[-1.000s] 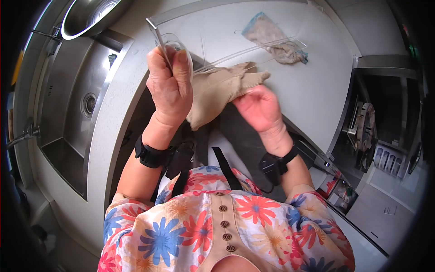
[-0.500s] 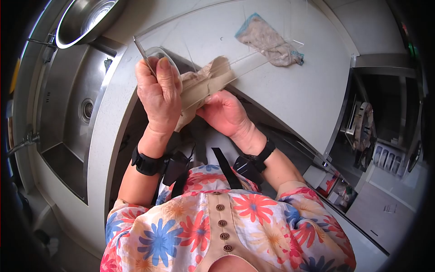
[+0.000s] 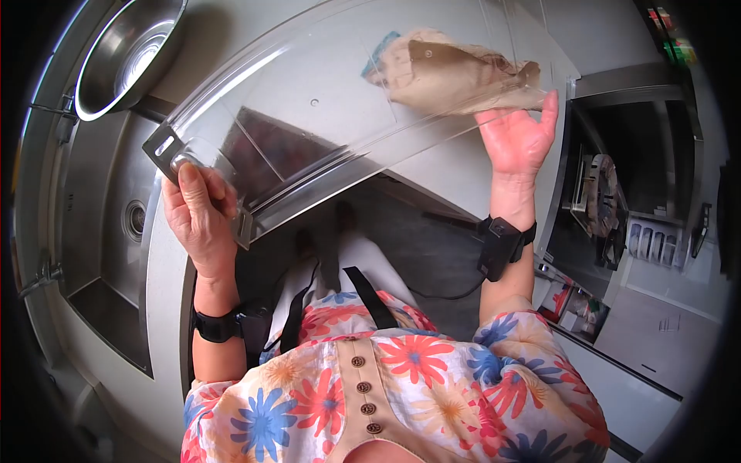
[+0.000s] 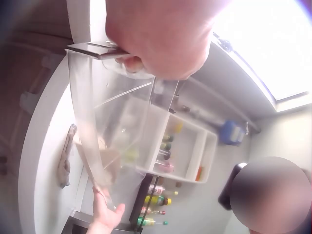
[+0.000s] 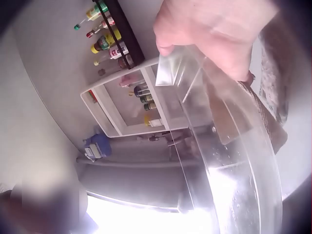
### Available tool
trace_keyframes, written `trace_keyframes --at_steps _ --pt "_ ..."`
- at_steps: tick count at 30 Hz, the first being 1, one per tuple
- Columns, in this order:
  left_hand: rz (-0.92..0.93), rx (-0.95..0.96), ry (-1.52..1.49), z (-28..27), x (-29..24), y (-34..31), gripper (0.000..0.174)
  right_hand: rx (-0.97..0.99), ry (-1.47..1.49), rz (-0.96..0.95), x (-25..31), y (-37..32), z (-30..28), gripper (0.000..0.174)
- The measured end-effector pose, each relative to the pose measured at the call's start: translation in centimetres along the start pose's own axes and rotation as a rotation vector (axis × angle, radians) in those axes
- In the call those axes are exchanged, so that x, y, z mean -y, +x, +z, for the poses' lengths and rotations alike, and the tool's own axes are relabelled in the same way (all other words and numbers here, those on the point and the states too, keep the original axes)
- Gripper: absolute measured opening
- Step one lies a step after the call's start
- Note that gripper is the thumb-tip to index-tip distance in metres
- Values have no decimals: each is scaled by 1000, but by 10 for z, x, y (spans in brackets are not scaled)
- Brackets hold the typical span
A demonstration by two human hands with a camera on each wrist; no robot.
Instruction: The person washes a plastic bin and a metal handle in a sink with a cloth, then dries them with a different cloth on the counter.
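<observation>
A long clear plastic panel point(image 3: 340, 100), with raised sides and a grey handled end, spans between both hands. My left hand point(image 3: 202, 216) grips it at the grey end point(image 3: 164, 150), thumb on top and fingers around the handle. At the far right end, my right hand point(image 3: 513, 143) is palm up, thumb spread, its fingers reaching under the panel. A beige ribbed cloth point(image 3: 455, 77) lies against the panel's underside over those fingers and shows through the plastic. In the right wrist view the cloth point(image 5: 273, 124) hangs beside the panel, below the hand.
On the white counter lies a rag with a blue edge point(image 3: 378, 58), partly behind the beige cloth. A steel basin point(image 3: 127, 58) stands over the sink point(image 3: 108, 231) at left. Bottles point(image 4: 158, 200) line a wall rack, and a dark appliance point(image 3: 641, 154) is at right.
The panel has turned broad side up and spread across the counter. My left hand has moved left and down with it; my right hand has moved far right with the beige cloth.
</observation>
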State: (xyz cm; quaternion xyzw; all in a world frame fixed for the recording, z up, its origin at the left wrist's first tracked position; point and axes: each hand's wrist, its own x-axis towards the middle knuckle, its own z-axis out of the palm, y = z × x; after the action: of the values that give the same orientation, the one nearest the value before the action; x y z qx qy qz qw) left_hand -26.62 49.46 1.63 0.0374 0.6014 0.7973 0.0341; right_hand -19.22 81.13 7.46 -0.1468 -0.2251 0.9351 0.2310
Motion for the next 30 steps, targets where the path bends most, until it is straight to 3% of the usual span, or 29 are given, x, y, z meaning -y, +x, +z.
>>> trace_keyframes --at_steps 3,12,15,23,30 --pt "3 10 -9 -3 4 1 19 -28 -89 -104 3 1 2 60" --pt "-78 7 -83 12 16 15 19 65 -46 267 -133 -44 12 57" --pt "-95 10 -89 4 19 15 18 79 72 331 -114 -39 0 60" --pt "-206 -50 -43 -37 29 9 18 45 -45 7 7 -13 -2 69" --pt "-110 -50 -5 -33 16 8 18 21 -86 -53 -5 -12 -23 55"
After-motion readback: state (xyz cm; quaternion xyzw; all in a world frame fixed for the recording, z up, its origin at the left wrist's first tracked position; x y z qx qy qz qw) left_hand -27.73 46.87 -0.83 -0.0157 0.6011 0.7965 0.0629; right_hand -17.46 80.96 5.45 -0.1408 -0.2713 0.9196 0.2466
